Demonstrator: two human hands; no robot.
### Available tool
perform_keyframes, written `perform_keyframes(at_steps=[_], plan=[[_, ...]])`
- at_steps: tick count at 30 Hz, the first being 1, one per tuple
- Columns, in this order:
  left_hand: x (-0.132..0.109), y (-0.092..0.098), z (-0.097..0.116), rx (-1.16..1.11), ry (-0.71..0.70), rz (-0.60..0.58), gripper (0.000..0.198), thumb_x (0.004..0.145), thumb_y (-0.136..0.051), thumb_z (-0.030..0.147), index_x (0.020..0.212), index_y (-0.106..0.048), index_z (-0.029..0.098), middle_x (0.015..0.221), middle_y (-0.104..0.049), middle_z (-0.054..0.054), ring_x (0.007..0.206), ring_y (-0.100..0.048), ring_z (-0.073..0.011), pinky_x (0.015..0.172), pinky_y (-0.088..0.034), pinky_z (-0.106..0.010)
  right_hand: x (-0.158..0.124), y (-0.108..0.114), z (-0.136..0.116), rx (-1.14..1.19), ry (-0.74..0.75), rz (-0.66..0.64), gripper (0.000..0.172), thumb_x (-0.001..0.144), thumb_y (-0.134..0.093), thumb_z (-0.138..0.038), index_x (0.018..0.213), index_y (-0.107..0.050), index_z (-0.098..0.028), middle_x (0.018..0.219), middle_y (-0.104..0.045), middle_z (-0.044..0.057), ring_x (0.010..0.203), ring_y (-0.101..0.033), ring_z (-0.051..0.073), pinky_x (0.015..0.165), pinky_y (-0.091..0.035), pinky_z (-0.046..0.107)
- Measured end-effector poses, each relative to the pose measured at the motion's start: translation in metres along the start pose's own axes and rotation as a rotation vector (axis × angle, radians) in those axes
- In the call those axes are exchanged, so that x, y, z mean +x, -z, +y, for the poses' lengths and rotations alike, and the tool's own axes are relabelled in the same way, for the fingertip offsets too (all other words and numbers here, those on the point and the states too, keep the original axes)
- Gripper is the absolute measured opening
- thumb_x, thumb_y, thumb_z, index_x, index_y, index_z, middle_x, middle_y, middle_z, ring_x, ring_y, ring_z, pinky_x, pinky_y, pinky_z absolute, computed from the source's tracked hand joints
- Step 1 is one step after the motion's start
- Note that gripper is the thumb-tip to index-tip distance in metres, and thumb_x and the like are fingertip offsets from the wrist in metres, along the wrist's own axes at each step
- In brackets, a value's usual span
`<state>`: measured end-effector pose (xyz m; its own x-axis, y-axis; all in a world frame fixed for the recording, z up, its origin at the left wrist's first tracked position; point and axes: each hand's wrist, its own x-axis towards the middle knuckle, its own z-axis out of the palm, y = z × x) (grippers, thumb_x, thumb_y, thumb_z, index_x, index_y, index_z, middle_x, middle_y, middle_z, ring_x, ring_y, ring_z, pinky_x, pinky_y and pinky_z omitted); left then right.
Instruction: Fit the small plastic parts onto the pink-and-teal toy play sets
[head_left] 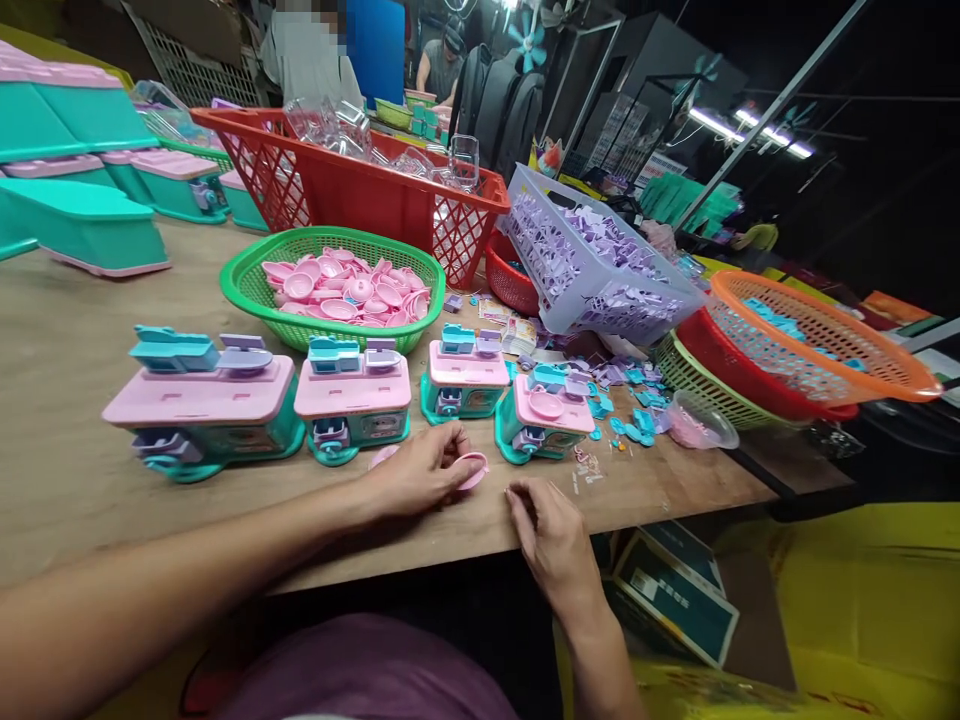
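Wooden table (67,400): your left hand (420,472) pinches a pink dish (475,468); your right hand (553,540) curls on the wood, contents unseen.

Desk (90,330): wood-look board, grain seen, matt, a bit worn. Pink dish (475,470), pinched in the grip of the left hand (420,472): moulded plastic, smooth, slight sheen. Toy units (352,400): hard plastic, teal and pink, smooth w/ soft gloss. Green basket (240,290), red basket (375,200), lilac crate (525,235) and orange basket (885,350): plastic lattice, semi-gloss. Clear pieces (337,125) in the red basket: transparent plastic, glossy, glints noted. Clear bowl (701,420): thin see-through plastic. Box (675,590) below the desk edge: printed cardboard, matt. Purple cloth (360,670) at bottom: soft-looking, matt.
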<state>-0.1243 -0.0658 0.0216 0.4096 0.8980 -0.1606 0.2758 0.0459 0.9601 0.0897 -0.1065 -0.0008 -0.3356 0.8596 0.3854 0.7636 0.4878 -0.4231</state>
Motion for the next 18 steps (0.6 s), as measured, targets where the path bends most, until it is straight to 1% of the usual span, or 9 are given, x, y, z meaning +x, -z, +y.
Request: perform_keyframes(at_steps=[3, 5, 6, 7, 9, 11, 14, 16, 18], plan=[[-0.004, 0.001, 0.0, 0.283, -0.132, 0.151, 0.026, 0.093, -0.044, 0.044, 0.098, -0.052, 0.02, 0.091, -0.063, -0.004, 0.085, -0.061, -0.0204, 0.076, -0.048, -0.034, -0.002, 0.003, 0.005, 0.029, -0.031, 0.021, 0.016, 0.096, -0.046, -0.023, 0.105, -0.059, -0.019, 0.092, -0.064, 0.006, 0.084, -0.061, 0.018, 0.076, -0.049, 0.031], [-0.006, 0.002, 0.0, 0.285, -0.203, 0.156, 0.025, 0.095, -0.04, 0.037, 0.111, -0.054, 0.023, 0.109, -0.063, -0.005, 0.103, -0.058, -0.0215, 0.092, -0.044, -0.036, -0.004, 0.006, 0.009, 0.027, -0.051, 0.024, 0.016, 0.096, -0.046, -0.023, 0.101, -0.061, -0.019, 0.091, -0.066, 0.006, 0.084, -0.063, 0.018, 0.076, -0.05, 0.03], [-0.006, 0.002, 0.0, 0.246, -0.224, 0.134, 0.026, 0.096, -0.039, 0.035, 0.113, -0.054, 0.024, 0.112, -0.062, -0.004, 0.106, -0.058, -0.0208, 0.094, -0.043, -0.035, -0.004, 0.009, 0.01, 0.019, -0.067, 0.031, 0.017, 0.096, -0.047, -0.024, 0.098, -0.062, -0.019, 0.09, -0.066, 0.006, 0.082, -0.064, 0.018, 0.074, -0.05, 0.03], [-0.006, 0.002, 0.0, 0.19, -0.22, 0.104, 0.026, 0.096, -0.038, 0.035, 0.113, -0.055, 0.024, 0.109, -0.063, -0.004, 0.102, -0.06, -0.0198, 0.091, -0.046, -0.033, -0.005, 0.011, 0.011, 0.01, -0.086, 0.042, 0.017, 0.095, -0.047, -0.026, 0.095, -0.063, -0.019, 0.089, -0.067, 0.006, 0.08, -0.064, 0.018, 0.073, -0.051, 0.03], [-0.006, 0.001, -0.002, 0.044, -0.141, 0.043, 0.026, 0.095, -0.04, 0.039, 0.108, -0.054, 0.022, 0.091, -0.063, -0.003, 0.08, -0.064, -0.0176, 0.07, -0.052, -0.029, -0.006, 0.014, 0.009, 0.022, -0.136, 0.072, 0.018, 0.094, -0.05, -0.029, 0.091, -0.065, -0.02, 0.085, -0.068, 0.006, 0.075, -0.065, 0.018, 0.069, -0.051, 0.03], [-0.005, -0.003, -0.005, -0.122, -0.04, -0.007, 0.028, 0.092, -0.046, 0.046, 0.102, -0.049, 0.02, 0.074, -0.059, -0.001, 0.061, -0.061, -0.0158, 0.05, -0.049, -0.024, -0.005, 0.014, 0.002, 0.127, -0.215, 0.115, 0.016, 0.092, -0.053, -0.031, 0.093, -0.066, -0.021, 0.085, -0.069, 0.005, 0.074, -0.066, 0.018, 0.068, -0.052, 0.029], [-0.005, -0.011, -0.008, -0.276, -0.003, -0.037, 0.034, 0.087, -0.054, 0.05, 0.094, -0.042, 0.019, 0.07, -0.059, 0.0, 0.059, -0.063, -0.0164, 0.048, -0.05, -0.024, -0.002, 0.004, -0.019, 0.403, -0.323, 0.229, 0.018, 0.091, -0.056, -0.031, 0.101, -0.065, -0.021, 0.094, -0.07, 0.006, 0.083, -0.067, 0.018, 0.077, -0.055, 0.03], [-0.005, -0.016, -0.009, -0.295, -0.018, -0.03, 0.034, 0.086, -0.055, 0.049, 0.093, -0.042, 0.019, 0.071, -0.061, -0.001, 0.061, -0.064, -0.0161, 0.05, -0.051, -0.024, 0.003, -0.007, -0.034, 0.548, -0.338, 0.3, 0.018, 0.09, -0.057, -0.031, 0.101, -0.065, -0.019, 0.1, -0.069, 0.007, 0.092, -0.066, 0.019, 0.085, -0.054, 0.033], [-0.006, -0.02, -0.009, -0.283, -0.047, -0.005, 0.031, 0.087, -0.055, 0.047, 0.092, -0.042, 0.019, 0.071, -0.062, -0.001, 0.06, -0.063, -0.0149, 0.05, -0.05, -0.022, 0.008, -0.018, -0.044, 0.625, -0.326, 0.323, 0.017, 0.09, -0.057, -0.031, 0.099, -0.064, -0.019, 0.1, -0.068, 0.007, 0.094, -0.065, 0.019, 0.086, -0.053, 0.033]])
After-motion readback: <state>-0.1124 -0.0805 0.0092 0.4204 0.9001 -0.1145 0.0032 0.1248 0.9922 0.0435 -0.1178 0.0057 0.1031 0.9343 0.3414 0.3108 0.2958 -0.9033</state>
